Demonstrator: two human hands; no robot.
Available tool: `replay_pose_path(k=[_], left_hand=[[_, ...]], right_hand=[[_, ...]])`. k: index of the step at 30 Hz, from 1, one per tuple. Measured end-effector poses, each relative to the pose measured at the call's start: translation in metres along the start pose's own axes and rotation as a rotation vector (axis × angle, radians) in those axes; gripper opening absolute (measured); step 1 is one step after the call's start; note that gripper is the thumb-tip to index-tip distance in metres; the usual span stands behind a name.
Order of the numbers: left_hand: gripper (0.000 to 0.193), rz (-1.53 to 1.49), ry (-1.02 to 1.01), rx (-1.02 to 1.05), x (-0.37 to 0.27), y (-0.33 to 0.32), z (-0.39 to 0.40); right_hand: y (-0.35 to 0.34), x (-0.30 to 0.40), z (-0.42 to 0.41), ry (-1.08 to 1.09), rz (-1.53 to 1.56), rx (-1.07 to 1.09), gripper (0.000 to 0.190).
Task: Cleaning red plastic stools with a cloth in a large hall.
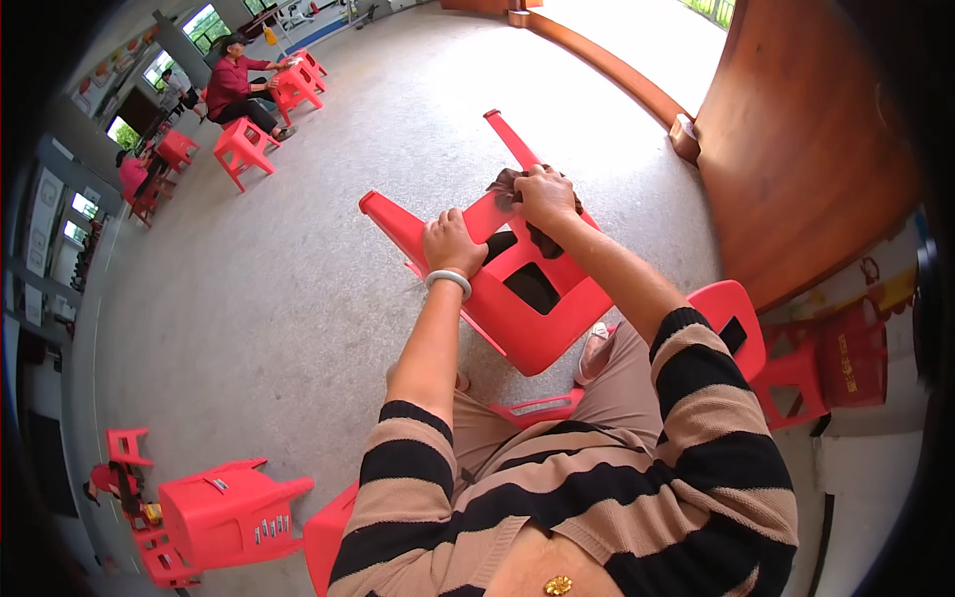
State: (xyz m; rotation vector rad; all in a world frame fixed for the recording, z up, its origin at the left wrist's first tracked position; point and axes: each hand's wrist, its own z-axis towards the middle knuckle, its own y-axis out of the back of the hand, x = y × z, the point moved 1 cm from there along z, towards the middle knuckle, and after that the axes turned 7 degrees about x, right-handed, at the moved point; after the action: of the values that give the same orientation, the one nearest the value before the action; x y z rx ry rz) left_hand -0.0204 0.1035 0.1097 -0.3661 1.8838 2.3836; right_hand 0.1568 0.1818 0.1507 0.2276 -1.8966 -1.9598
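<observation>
A red plastic stool [515, 324] is tipped over in front of my lap, two of its legs pointing away from me. My left hand [455, 242], with a pale bangle at the wrist, grips the stool at the base of its left leg. On the far right side of the frame, my right hand [548, 195] clasps a crumpled dark brown cloth [506, 186] against the red plastic. Part of the cloth hangs down through an opening in the stool. Dark gaps show between the stool's bars, and its underside is mostly hidden.
Beside my right thigh stands another red stool [716, 302] with a black phone [733, 336] on it. A red bag [850, 358] is behind that. More red stools [231, 515] stand at lower left. Seated people [231, 86] are at upper left; a wooden door [806, 149] rises at right.
</observation>
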Motion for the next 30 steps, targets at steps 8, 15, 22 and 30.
replay_pose_path(k=[8,15,22,30], left_hand=[[0.043,-0.016,0.010,-0.011,0.002,0.002,-0.004],[0.046,-0.001,0.017,-0.003,0.002,0.000,0.001],[0.045,-0.005,-0.025,-0.080,0.002,-0.001,0.000],[0.042,-0.008,-0.008,-0.037,0.000,0.000,0.000]], right_hand=[[-0.007,0.008,-0.013,0.012,0.044,0.012,0.030],[-0.006,0.006,-0.005,-0.070,0.037,0.023,0.031],[-0.004,-0.004,-0.002,-0.059,0.031,-0.050,0.031],[-0.004,-0.043,0.020,-0.191,0.253,0.047,0.037]])
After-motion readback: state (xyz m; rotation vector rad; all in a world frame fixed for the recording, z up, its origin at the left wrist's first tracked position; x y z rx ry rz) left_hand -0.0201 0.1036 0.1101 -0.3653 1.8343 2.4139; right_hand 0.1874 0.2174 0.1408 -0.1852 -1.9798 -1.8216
